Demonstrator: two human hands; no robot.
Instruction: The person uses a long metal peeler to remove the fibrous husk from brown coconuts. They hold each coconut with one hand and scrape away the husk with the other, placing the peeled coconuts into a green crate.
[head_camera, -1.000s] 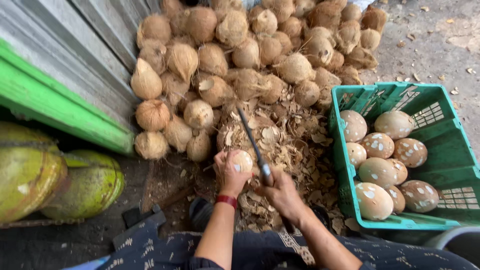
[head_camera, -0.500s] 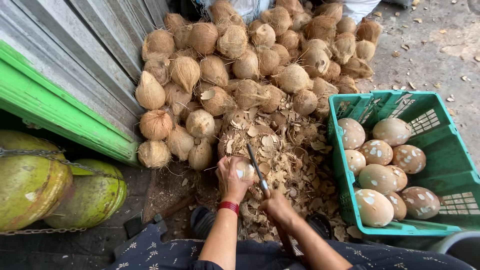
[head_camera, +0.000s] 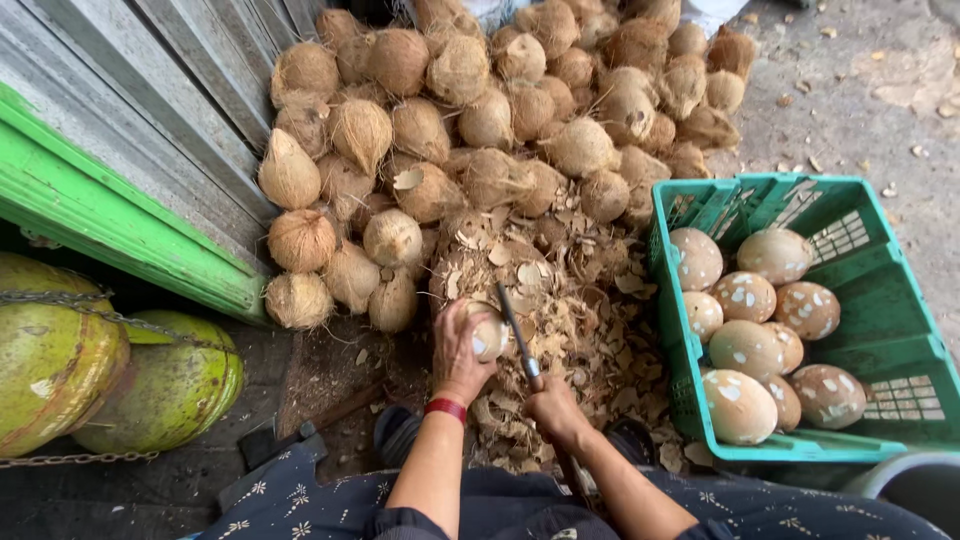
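Fingers of left hand (head_camera: 458, 350) grip a coconut (head_camera: 487, 333); right hand (head_camera: 553, 407) clenches knife (head_camera: 517, 332), crate (head_camera: 690, 390) near.

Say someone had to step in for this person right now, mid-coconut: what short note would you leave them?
Left hand: gripped around a small, partly peeled brown coconut, steadying it over the pile of pale shell chips.
Right hand: closed on the handle of a long dark-bladed knife, blade laid against that coconut.
Done: about nine smooth peeled coconuts lie in the green plastic crate at the right.
Left: the one in hand shows only small white patches; a large heap of fibrous brown coconuts waits ahead by the metal wall.
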